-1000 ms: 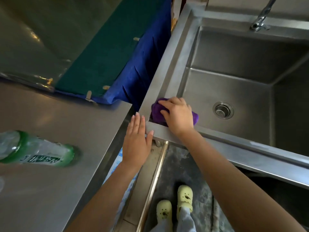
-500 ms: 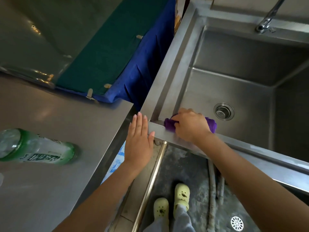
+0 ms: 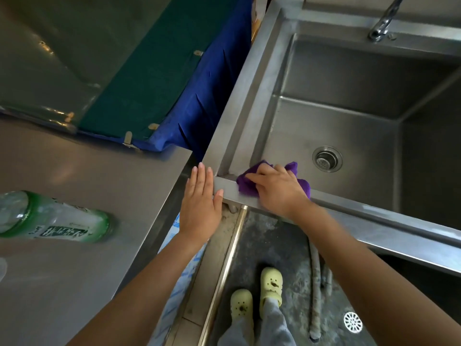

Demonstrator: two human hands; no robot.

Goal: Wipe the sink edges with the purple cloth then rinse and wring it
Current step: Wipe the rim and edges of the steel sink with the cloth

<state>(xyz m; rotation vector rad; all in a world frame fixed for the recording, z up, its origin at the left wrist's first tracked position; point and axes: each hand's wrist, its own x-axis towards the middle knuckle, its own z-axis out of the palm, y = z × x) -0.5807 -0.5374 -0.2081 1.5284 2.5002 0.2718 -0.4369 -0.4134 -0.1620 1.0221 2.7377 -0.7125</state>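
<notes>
Since half a second ago your right hand (image 3: 277,189) has slid the purple cloth (image 3: 249,182) back along the front rim of the sink (image 3: 374,213), toward its near left corner, and the cloth now sits a little closer to that corner than before. Your right hand presses down on the cloth with fingers curled over it, bunching it against the rim; part of the cloth hangs over the inner edge, into the basin. Your left hand (image 3: 200,208) lies flat and open, fingers together and stretched, on the outside of that same sink corner, thumb touching the rim just beside the cloth. The drain (image 3: 327,159) lies in the basin floor beyond the cloth, and the tap (image 3: 381,26) stands at the sink's far rim. To the left of the sink, a metal counter (image 3: 87,176) carries a green-labelled bottle (image 3: 52,219) lying on its side, well apart from the sink. Below the sink's front rim you see your pale yellow clogs (image 3: 257,293) on the floor.
</notes>
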